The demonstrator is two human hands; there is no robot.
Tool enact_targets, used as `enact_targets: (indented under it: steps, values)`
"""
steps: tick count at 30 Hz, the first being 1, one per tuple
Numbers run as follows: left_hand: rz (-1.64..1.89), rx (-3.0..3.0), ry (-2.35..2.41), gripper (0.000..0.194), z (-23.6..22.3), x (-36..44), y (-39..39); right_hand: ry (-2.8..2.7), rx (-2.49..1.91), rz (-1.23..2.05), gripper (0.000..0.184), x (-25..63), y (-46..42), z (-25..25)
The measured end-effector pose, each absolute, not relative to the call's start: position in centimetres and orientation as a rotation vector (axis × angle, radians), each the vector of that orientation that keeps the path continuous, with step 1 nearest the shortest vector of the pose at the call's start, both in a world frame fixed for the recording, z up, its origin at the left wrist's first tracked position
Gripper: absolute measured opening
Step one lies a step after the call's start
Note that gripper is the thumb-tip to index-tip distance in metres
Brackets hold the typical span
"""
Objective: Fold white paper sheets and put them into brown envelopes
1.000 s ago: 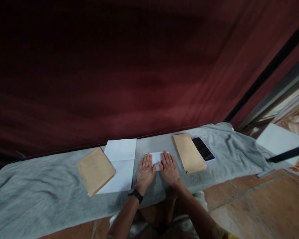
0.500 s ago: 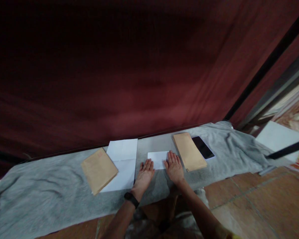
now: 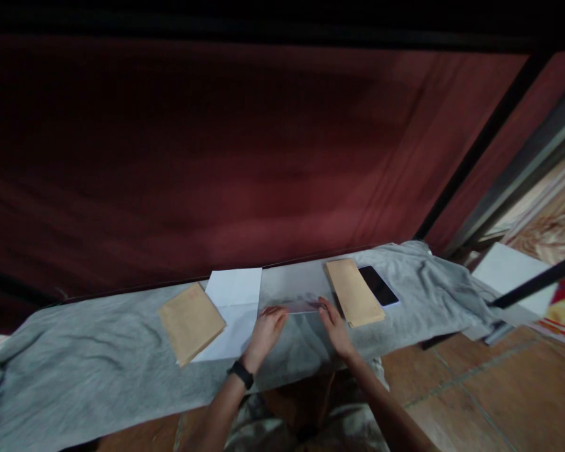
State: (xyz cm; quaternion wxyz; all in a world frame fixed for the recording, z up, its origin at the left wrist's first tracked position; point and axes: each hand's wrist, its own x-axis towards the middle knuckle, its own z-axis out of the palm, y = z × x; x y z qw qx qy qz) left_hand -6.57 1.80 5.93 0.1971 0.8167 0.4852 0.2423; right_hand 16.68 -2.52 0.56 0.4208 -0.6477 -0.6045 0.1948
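Between my two hands is a folded sheet of white paper [image 3: 303, 308], tilted up so that mostly its edge shows. My left hand [image 3: 268, 328] grips its left end with curled fingers. At the opposite end, my right hand [image 3: 333, 322] has thumb and fingers closed on the paper. Left of my left hand lies a larger creased white sheet [image 3: 239, 295], partly under a stack of brown envelopes [image 3: 191, 323]. A second stack of brown envelopes [image 3: 355, 293] lies just right of my right hand.
A dark-screened phone [image 3: 379, 286] lies against the right envelope stack. Grey cloth [image 3: 108, 351] covers the narrow surface, with a dark red panel [image 3: 273, 188] rising behind. A black post [image 3: 480, 150] slants at the right. Tiled floor [image 3: 461, 383] lies below.
Both hands were pressed flat on the folded white paper. Now their fingers have closed on its ends, and the paper is tilted up on edge. The view has shifted slightly.
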Motion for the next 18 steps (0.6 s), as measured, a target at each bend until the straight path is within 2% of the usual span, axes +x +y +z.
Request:
enact_targets:
  steps: [3,5,11,14,18]
  values:
    - [0.866,2.054,1.348,0.028,6.1,-7.2,2.0,-1.491,-1.527,0.76,0.042,17.2,-3.6,1.9]
    - [0.942,1.949,1.382,0.033,5.8,-7.4,2.4,-1.522,-1.549,0.828,0.039,17.0,-4.0,2.3]
    - [1.001,1.832,1.527,0.029,3.9,-6.9,3.1,-1.57,-1.734,0.688,0.026,15.0,-4.1,1.1]
    - [0.988,1.874,1.579,0.036,3.2,-5.9,2.4,-1.581,-1.821,0.595,0.018,14.4,-4.4,0.3]
    - [0.72,2.31,1.672,0.046,2.1,-3.6,0.2,-1.613,-1.902,0.507,0.025,14.1,-4.8,-0.3]
